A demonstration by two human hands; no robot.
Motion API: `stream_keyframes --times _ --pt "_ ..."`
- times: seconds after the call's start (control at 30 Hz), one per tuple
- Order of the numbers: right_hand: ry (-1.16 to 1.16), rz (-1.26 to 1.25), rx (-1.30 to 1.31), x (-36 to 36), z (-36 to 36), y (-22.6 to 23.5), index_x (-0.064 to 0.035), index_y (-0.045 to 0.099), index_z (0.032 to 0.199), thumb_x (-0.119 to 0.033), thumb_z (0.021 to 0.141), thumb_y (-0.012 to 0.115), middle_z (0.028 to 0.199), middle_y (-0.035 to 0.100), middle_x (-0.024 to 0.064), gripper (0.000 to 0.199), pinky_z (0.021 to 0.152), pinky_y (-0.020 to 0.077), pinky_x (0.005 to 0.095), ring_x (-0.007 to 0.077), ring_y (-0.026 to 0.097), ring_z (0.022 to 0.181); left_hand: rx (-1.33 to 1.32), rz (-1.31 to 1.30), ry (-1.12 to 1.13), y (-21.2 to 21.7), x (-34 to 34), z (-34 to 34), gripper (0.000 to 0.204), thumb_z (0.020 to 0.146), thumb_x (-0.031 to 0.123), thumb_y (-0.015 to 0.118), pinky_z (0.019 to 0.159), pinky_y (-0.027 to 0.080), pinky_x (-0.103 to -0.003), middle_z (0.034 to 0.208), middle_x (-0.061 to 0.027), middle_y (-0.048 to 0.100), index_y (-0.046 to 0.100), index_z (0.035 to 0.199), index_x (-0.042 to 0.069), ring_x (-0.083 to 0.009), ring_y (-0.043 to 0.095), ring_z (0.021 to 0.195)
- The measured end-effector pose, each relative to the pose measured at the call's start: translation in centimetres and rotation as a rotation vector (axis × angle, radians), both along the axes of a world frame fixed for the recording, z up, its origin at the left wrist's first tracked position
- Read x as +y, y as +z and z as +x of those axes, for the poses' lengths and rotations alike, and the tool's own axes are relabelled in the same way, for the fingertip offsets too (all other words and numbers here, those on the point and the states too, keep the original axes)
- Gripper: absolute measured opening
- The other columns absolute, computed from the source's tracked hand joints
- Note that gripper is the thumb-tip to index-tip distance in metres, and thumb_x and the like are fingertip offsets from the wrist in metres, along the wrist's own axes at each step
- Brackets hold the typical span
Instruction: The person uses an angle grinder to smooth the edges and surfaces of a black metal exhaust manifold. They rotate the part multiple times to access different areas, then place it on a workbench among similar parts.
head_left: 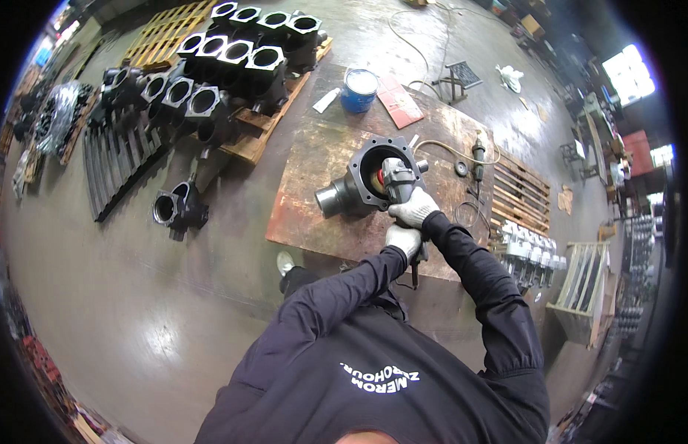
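An angle grinder is held in both of my white-gloved hands, its head at the wide round opening of a dark cast-metal housing. Nearer to me, my left hand is closed round the rear of the grinder. My right hand grips its body farther forward, close to the housing's flange. Something reddish shows by the grinder head inside the opening; the working face itself is hidden. The housing lies on a worn wooden table, its bolt-holed flange tilted up toward me and a short pipe-like end pointing left.
A blue can, a white tube and a red folder-like sheet sit at the table's far side. To the right lie a slim power tool and a hose. Similar castings stand on a pallet at far left; one casting rests on the floor.
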State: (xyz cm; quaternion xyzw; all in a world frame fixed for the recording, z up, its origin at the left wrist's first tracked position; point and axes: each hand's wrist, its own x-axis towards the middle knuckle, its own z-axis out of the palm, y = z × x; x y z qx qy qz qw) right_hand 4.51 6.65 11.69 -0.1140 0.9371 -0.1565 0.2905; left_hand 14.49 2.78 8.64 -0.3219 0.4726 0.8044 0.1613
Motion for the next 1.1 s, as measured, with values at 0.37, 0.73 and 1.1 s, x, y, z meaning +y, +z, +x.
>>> stream_keyframes --times 0.37,0.73,1.1 --pt "-0.411 0.029 0.088 -9.0 5.4 1.1 0.0166 0.046 0.123 -0.046 0.065 0.078 0.118 0.061 0.0341 0.091 0.095 0.0521 0.0413 0.0406 0.064 0.109 0.424 -0.307 -0.326 -4.3 -10.9 2.5 0.032 0.080 0.010 0.067 0.078 0.055 -0.038 0.100 -0.0177 0.073 0.066 0.108 -0.005 -0.0291 0.071 0.091" --pt "-0.744 -0.004 0.092 -10.3 8.4 0.2 0.0178 0.046 0.125 -0.048 0.066 0.075 0.116 0.063 0.0349 0.094 0.095 0.0529 0.0416 0.0419 0.065 0.111 0.483 -0.432 -0.771 -2.2 -16.1 2.4 0.041 0.085 0.027 0.066 0.079 0.055 -0.037 0.097 -0.0180 0.073 0.064 0.113 -0.003 -0.0283 0.072 0.090" --pt "-1.177 0.091 0.182 -17.2 7.8 0.6 0.0138 0.048 0.124 -0.046 0.067 0.079 0.118 0.063 0.0344 0.088 0.096 0.0520 0.0448 0.0431 0.064 0.112 0.724 -0.474 -1.248 -4.0 -22.6 -2.5 0.042 0.095 0.039 0.053 0.084 0.053 -0.042 0.102 -0.0201 0.071 0.065 0.114 0.004 -0.0344 0.069 0.097"
